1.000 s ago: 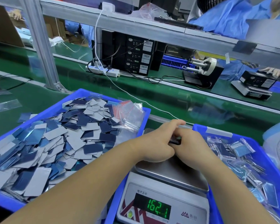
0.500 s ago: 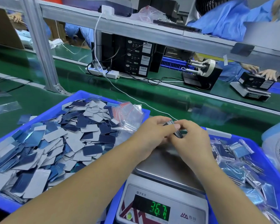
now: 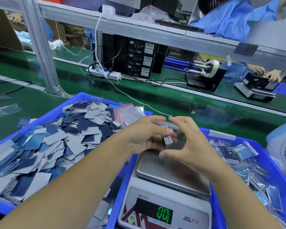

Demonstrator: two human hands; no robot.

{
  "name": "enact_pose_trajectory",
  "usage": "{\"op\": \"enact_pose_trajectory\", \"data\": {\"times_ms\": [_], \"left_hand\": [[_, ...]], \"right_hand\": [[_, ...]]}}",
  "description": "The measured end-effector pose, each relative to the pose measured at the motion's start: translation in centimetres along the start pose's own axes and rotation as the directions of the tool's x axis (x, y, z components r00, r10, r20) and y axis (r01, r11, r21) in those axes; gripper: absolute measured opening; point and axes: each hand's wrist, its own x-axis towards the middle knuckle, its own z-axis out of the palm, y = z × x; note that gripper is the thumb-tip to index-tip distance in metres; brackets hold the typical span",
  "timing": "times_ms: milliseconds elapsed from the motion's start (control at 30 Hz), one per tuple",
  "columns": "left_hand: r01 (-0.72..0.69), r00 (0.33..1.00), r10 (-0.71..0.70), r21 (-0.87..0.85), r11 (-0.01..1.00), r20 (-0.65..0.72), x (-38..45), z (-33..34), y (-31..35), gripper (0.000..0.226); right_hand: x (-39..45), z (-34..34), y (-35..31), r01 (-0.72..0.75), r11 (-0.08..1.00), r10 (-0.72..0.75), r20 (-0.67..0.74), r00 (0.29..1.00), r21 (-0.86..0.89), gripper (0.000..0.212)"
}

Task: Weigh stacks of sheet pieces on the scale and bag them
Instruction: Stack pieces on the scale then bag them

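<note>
Left hand (image 3: 144, 139) pinches the stack of sheet pieces (image 3: 168, 140) above the scale (image 3: 168, 176); right hand (image 3: 186, 146) spread beside it. Likely risk: a loose pinch fanning pieces onto the pan.

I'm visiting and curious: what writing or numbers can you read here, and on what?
"00" in green digits, with a blurred mark after it: scale display.
"电子天平": scale front panel.
Brand logo and characters beside the display: too blurred to read.
Barcode labels on the black boxes: too small to read.
</note>
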Motion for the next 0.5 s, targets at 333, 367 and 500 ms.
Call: {"op": "enact_pose_trajectory", "data": {"times_ms": [333,367,500], "left_hand": [[0.023,0.990,-0.027,0.025,0.999,0.138,-0.38,0.05,-0.07,0.060],[0.017,0.991,-0.018,0.009,1.000,0.130,-0.34,0.12,-0.10,0.059],[-0.002,0.986,0.008,-0.040,0.999,0.164,-0.37,0.54,-0.07,0.058]], "right_hand": [[-0.03,0.47,-0.07,0.006,0.991,-0.002,-0.034,0.999,0.135,0.067],[-0.04,0.46,-0.20,0.003,0.990,0.005,-0.053,0.999,0.143,0.068],[0.15,0.41,-0.23,0.071,0.996,-0.061,-0.186,0.981,0.048,0.070]]}}
